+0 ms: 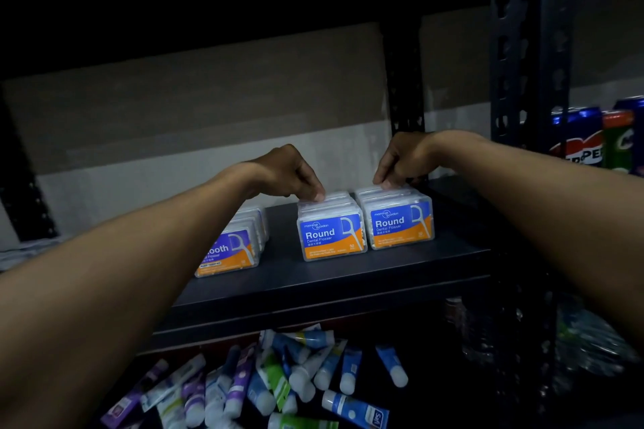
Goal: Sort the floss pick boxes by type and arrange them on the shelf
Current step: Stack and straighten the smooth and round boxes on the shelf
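Labels are faced forward, with rows run front-to-back. The middle row is pinched by the left hand, the right row by the right hand.

Wall: a grey wall is seen behind the rack, darker in its upper band and paler in its lower one.
Rack: dark metal is used throughout; slotted uprights are set at the right, and a further post stands at the back.
Shelf: a dark shelf is fitted at mid height, edged with a metal lip.
Above: the space overhead is lost in shadow.
Below: tubes are heaped loosely on the lower level.
Right: cans are stood beyond the uprights; clear bottles are packed beneath them.
Light: the scene is dimly lit, and the corners are left almost black.
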